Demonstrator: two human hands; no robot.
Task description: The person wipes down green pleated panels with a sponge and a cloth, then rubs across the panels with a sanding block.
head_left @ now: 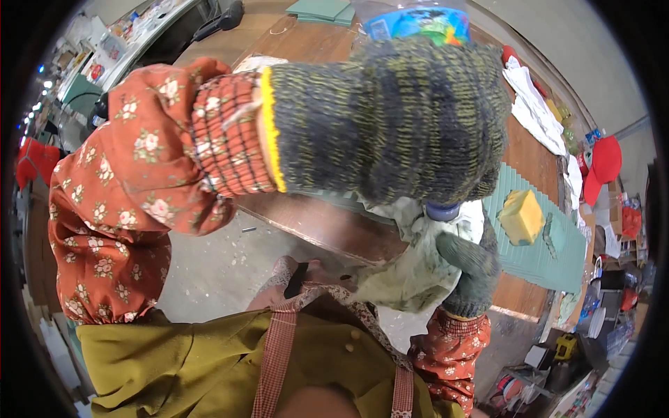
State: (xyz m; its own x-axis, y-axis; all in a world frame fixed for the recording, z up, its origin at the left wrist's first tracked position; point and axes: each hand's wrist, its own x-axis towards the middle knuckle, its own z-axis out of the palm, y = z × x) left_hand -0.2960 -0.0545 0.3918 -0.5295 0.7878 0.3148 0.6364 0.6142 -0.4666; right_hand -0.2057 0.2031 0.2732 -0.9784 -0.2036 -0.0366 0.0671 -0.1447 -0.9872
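Observation:
My left hand (397, 118), in a dark grey and olive knitted glove with a yellow cuff, is wrapped around a plastic bottle (416, 26) with a bright blue label. The bottle is tipped upside down. Its blue-purple neck end (442, 212) shows below the glove, right at a pale, stained cloth (404, 279). Bunched and hanging, that cloth is gripped by my right hand (468, 273), also gloved, with the thumb pressed over it. The glove hides most of the bottle's middle.
On the brown table (523, 296) lie overlapping green sheets (557, 254) with a yellow sponge block (521, 217) on them. More green sheets (322, 10) are stacked at the far side. White cloth (533, 108) and a red cap (605, 166) lie at the right. Shelves of clutter stand at left.

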